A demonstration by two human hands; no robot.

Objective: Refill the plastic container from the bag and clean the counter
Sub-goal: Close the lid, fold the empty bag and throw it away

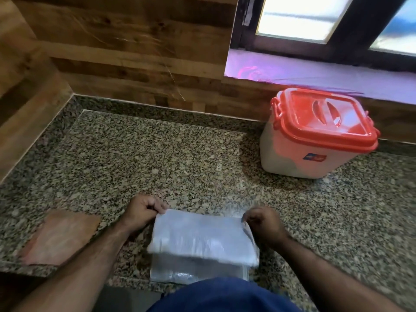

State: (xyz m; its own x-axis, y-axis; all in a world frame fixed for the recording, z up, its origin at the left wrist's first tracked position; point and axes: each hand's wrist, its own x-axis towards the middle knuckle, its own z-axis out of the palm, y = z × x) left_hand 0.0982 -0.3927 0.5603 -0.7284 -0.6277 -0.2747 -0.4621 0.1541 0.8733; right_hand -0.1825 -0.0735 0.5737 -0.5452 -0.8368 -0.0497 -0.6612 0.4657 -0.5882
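A clear plastic bag (200,242) lies folded on the speckled granite counter (139,154) near the front edge. My left hand (140,211) pinches its far left corner, and my right hand (262,221) pinches its far right corner. The bag is blurred and its lower part lies flat under the folded layer. A white plastic container (313,140) with an orange lid, clipped shut, stands at the back right below the window sill.
A brown cloth (60,237) lies flat on the counter at the front left. Wood-panelled walls close the back and left sides. A window with a purple-lit sill (315,70) is at the back right. My blue clothing shows at the bottom.
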